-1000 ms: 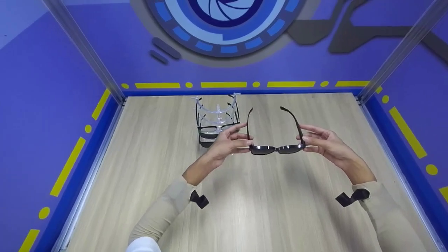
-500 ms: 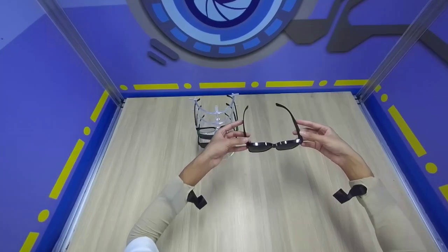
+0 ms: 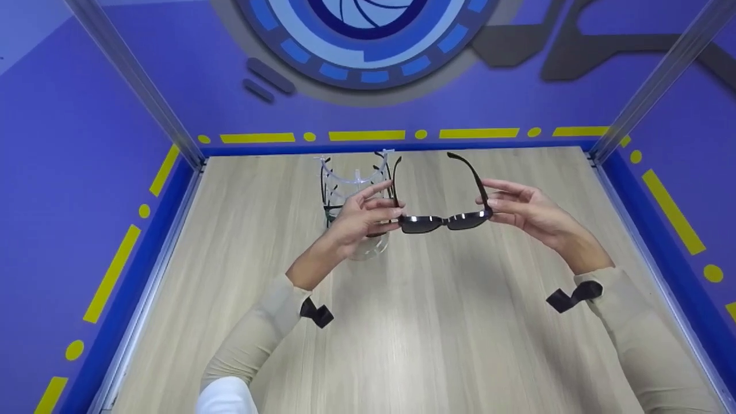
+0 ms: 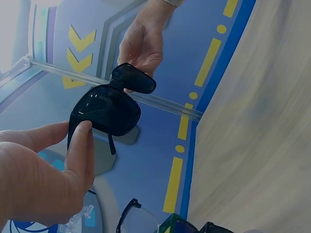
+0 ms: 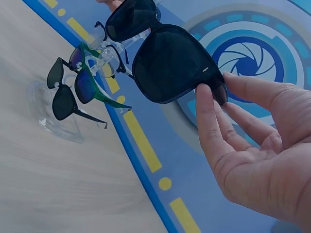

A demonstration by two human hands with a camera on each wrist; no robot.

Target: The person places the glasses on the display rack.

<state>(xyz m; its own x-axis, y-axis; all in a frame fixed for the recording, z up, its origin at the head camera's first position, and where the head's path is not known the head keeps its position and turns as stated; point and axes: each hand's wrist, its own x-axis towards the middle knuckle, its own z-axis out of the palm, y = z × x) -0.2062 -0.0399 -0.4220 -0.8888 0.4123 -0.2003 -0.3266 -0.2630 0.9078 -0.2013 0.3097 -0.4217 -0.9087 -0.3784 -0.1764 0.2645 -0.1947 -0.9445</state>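
Note:
Black sunglasses (image 3: 421,225) are held up above the table with both temples unfolded and pointing away from me. My left hand (image 3: 357,223) pinches the left end of the frame near the hinge. At the right hinge, the fingers and thumb of my right hand (image 3: 530,216) grip the other end. Behind my left hand stands a clear plastic eyewear stand (image 3: 371,248), partly hidden in the head view. The right wrist view shows eyewear on it, including green-framed sunglasses (image 5: 86,86) and dark sunglasses (image 5: 63,102) lower down.
The stand rests on a wood-grain table (image 3: 414,345). Blue-purple panels (image 3: 75,172) with yellow dashes enclose the table at the back and both sides. Metal posts (image 3: 135,80) rise at the back corners.
Both hands have carried the sunglasses away from me and a little left, closer to the stand. My left hand now covers more of the eyewear on it, while its clear base shows more.

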